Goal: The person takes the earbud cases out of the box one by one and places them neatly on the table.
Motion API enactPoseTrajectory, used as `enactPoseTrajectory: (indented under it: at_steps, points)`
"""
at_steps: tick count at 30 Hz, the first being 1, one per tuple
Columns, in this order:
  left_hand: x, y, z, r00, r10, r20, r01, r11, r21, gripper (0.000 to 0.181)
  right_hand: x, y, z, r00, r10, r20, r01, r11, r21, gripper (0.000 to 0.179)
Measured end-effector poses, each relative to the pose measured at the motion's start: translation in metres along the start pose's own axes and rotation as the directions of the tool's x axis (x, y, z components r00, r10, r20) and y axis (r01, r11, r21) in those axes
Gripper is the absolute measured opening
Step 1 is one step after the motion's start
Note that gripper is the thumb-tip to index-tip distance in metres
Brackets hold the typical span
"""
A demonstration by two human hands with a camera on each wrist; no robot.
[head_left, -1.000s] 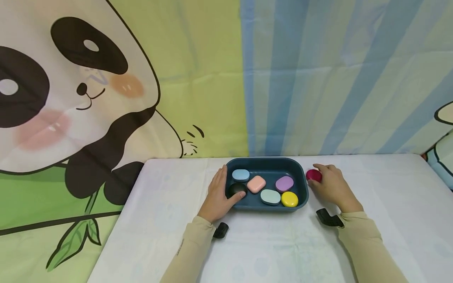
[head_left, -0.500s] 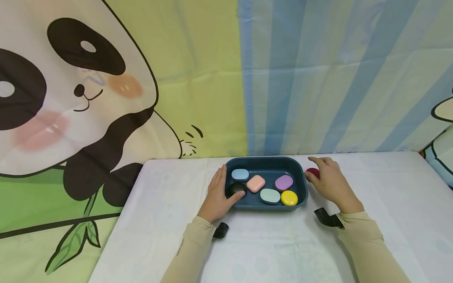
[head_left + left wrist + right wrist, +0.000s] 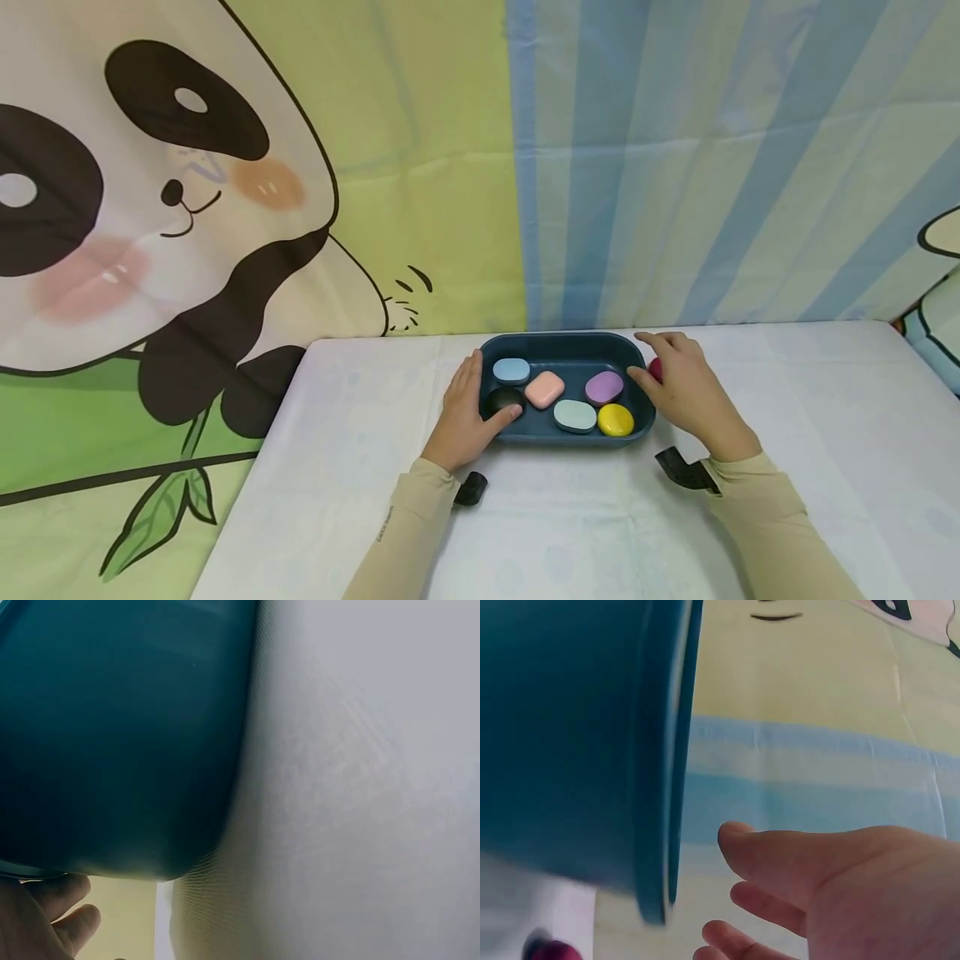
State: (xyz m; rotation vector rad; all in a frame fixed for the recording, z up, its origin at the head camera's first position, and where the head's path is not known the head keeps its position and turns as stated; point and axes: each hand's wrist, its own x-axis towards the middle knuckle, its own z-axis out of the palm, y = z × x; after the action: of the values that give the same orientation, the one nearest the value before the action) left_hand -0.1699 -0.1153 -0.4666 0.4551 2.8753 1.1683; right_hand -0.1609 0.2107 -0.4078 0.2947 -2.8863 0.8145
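Note:
A dark teal tray (image 3: pixel 562 343) lies near the table's back edge. My left hand (image 3: pixel 467 421) holds its left end, fingers along the outer wall and thumb over the rim. Inside are smooth rounded pieces: light blue (image 3: pixel 512 371), black (image 3: pixel 505 400), pink (image 3: pixel 544 390), purple (image 3: pixel 603 387), pale green (image 3: pixel 575 416) and yellow (image 3: pixel 615 421). My right hand (image 3: pixel 686 387) hovers at the right rim, its fingers loosely spread and holding nothing. A round magenta piece (image 3: pixel 656 369) sits outside the tray, partly hidden behind that hand; the right wrist view shows it low at the left.
The table (image 3: pixel 555 517) has a white cloth. Behind it hangs a curtain (image 3: pixel 420 167) printed with a panda and blue stripes. A black wrist mount (image 3: pixel 471 488) sticks out by the left cuff, another mount (image 3: pixel 684 469) by the right.
My right hand has let go of the magenta piece and moved left to the tray's right rim. The piece stays on the table. My left hand keeps its place.

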Motion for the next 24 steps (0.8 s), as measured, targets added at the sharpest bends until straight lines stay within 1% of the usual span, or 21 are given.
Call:
enactPoseTrajectory:
  at_steps: [7,13,18,24]
  points:
    - [0.001,-0.001,0.001,1.000,0.007,0.001,-0.007,1.000,-0.002,0.106,0.004,-0.015,0.007,0.997,-0.064,0.035,0.066,0.997,-0.046,0.054]
    - [0.001,-0.003,0.002,1.000,-0.001,-0.007,0.001,1.000,-0.009,0.106,0.009,-0.025,0.015,0.990,-0.124,0.073,0.131,0.986,-0.102,0.048]
    - [0.000,-0.004,0.003,1.000,0.000,-0.013,0.000,1.000,-0.012,0.107,0.013,-0.027,0.022,0.985,-0.138,0.100,0.152,0.977,-0.148,0.045]
    - [0.000,-0.004,0.004,1.000,0.009,-0.018,-0.009,1.000,-0.012,0.106,0.017,-0.027,0.031,0.983,-0.129,0.134,0.152,0.972,-0.178,0.046]
